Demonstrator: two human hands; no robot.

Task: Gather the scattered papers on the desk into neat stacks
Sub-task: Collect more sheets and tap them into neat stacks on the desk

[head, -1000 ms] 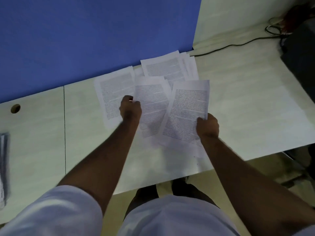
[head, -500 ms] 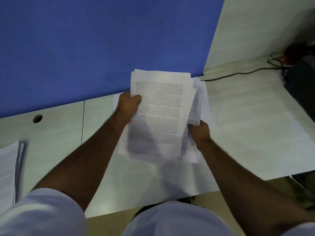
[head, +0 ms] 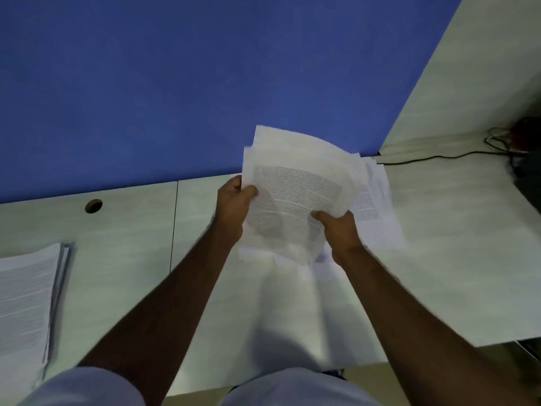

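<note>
I see left hand [head: 234, 202] and right hand [head: 339, 230] both gripping loose printed sheets [head: 295, 197] — raised above desk [head: 439, 244], finished stack [head: 26, 294] far left.

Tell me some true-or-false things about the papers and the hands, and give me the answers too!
1. Both hands hold the bunch of papers. True: the left hand grips its left edge and the right hand grips its lower right edge.
2. The wall panel behind the desk is red. False: it is blue.
3. Another stack of papers lies on the desk at the far left. True.
4. The held papers are blank. False: the top sheet shows printed lines of text.
5. A black cable runs along the desk's far right. True.
</note>
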